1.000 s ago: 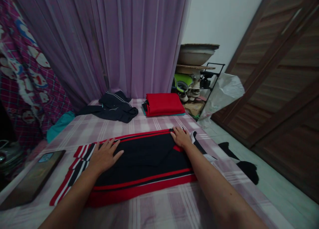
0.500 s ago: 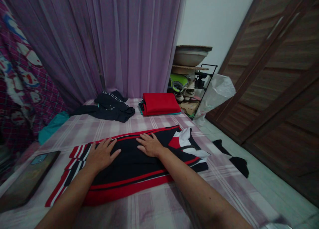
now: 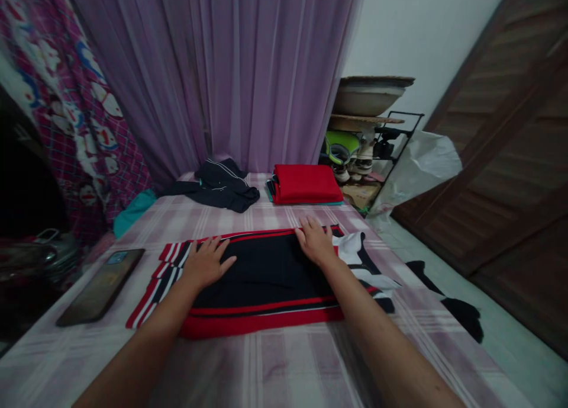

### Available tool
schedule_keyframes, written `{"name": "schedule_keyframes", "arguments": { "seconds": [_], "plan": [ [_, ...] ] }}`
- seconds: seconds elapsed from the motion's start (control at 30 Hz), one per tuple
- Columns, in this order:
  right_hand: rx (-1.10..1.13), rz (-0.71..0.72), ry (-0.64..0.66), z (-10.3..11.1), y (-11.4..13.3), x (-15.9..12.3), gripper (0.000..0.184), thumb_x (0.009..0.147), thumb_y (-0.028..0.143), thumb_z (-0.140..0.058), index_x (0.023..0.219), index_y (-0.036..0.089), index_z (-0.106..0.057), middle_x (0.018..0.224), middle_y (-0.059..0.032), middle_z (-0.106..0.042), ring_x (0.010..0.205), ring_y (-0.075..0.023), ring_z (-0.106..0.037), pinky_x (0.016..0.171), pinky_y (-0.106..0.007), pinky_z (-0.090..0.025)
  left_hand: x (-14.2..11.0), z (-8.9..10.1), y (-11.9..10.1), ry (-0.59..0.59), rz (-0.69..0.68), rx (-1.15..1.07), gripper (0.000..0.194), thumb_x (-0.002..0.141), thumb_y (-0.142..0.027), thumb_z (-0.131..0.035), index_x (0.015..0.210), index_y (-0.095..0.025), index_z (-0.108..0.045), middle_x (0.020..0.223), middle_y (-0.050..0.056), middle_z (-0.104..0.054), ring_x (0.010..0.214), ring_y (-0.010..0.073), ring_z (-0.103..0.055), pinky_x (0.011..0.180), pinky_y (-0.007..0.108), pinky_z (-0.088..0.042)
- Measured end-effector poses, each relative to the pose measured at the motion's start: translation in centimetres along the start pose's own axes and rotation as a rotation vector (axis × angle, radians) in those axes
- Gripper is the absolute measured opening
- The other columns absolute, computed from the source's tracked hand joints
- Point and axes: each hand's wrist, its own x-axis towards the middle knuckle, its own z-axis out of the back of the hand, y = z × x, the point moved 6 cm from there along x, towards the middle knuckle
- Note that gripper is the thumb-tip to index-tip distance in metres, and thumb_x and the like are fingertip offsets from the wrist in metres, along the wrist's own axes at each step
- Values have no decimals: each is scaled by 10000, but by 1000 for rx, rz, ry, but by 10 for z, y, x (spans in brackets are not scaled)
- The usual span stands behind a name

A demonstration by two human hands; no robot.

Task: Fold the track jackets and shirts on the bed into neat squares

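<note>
A navy shirt (image 3: 266,272) with red and white stripes lies flat in front of me, its sides folded in, the white collar end to the right and the striped hem to the left. My left hand (image 3: 206,264) rests on its left part, fingers spread. Near the collar, my right hand (image 3: 314,241) lies on the upper right part with its fingers stretched toward the far edge. Neither hand grips the cloth. Farther back are a folded red cloth (image 3: 306,184) on top of a small stack and a crumpled dark garment (image 3: 222,186).
A phone (image 3: 102,286) lies at the left on the plaid sheet (image 3: 302,366). Purple curtains (image 3: 266,70) hang behind. To the right stand a rack (image 3: 399,138) with shoes and a basin, a white sack (image 3: 426,165) and a wooden wardrobe (image 3: 501,177). Black cloth (image 3: 461,316) lies on the floor.
My right hand has slid right across the shirt toward the collar. My left hand stays on the left part. The view has turned somewhat to the left.
</note>
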Motion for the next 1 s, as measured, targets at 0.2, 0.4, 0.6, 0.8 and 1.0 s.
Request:
{"name": "schedule_keyframes", "arguments": {
  "seconds": [0.2,0.4,0.6,0.8,1.0],
  "plan": [
    [34,213,174,-32,56,-34,552,1006,479,-328,1520,283,-380,1614,-89,-304,1487,-268,-240,1167,-582,-173,-1,-2,7,27,21,-39,689,944,-650,-285,1504,-267,-401,1575,124,-386,1460,316,-322,1164,605,-174],
    [-7,170,236,-42,53,-36,564,1005,472,-322,1525,258,-371,1627,-80,-270,1496,-257,-220,1167,-588,-190,0,29,-39,-53,76,-181,637,987,-543,-238,1399,-169,-547,1509,158,-478,1413,347,-388,1163,601,-202],
    [-16,163,238,-40,54,-38,550,1008,440,-312,1528,267,-364,1627,-75,-271,1496,-243,-226,1169,-567,-205,8,29,-109,-117,-17,-279,653,1012,-467,-114,1439,-174,-512,1526,108,-469,1439,257,-367,1172,439,-251],
    [-8,167,219,-39,54,-39,543,1007,442,-302,1520,283,-380,1625,-63,-280,1492,-243,-231,1164,-570,-208,9,0,-75,-59,25,-258,629,988,-529,-237,1496,-210,-426,1574,113,-387,1472,303,-303,1202,584,-145],
    [3,157,232,-38,55,-39,556,1007,460,-306,1521,260,-380,1623,-70,-283,1492,-244,-232,1171,-562,-203,-5,9,-28,-89,41,-74,644,978,-569,-267,1455,-196,-485,1526,130,-461,1451,327,-329,1197,604,-60]
  ]
}}
